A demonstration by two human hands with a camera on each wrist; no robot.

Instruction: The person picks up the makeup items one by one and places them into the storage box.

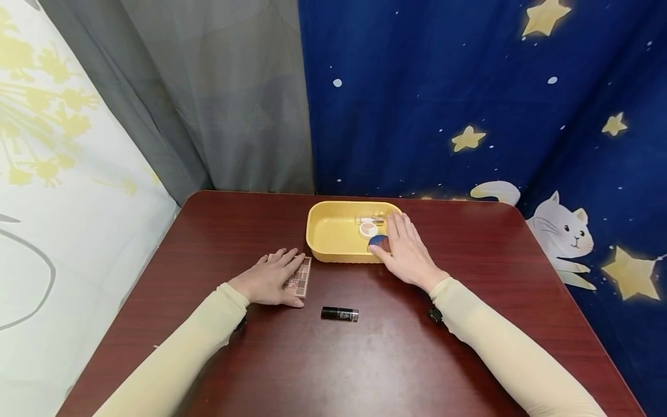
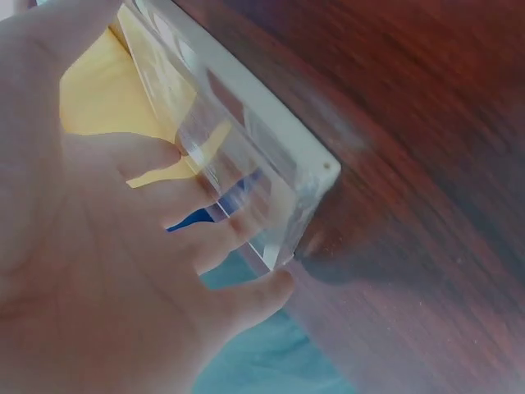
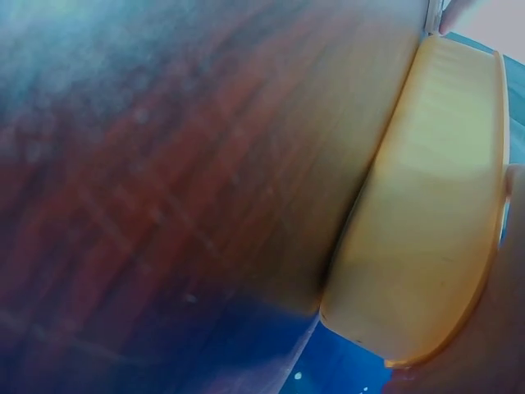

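On the table at centre-left, my left hand rests with spread fingers over a makeup palette. The left wrist view shows the palette's clear lid and pale edge beside the fingers. My right hand lies over the right end of a yellow basket, fingers extended, thumb at a round, shiny blue-and-brown piece. How firmly it touches that piece is hidden. Inside the basket are a round white-rimmed pan with pale sections and a slim clear tube.
A black lipstick-like tube with a clear end lies in front of the basket, between the forearms. The dark red wooden table ends at the back against grey and blue curtains. A white patterned cloth hangs on the left.
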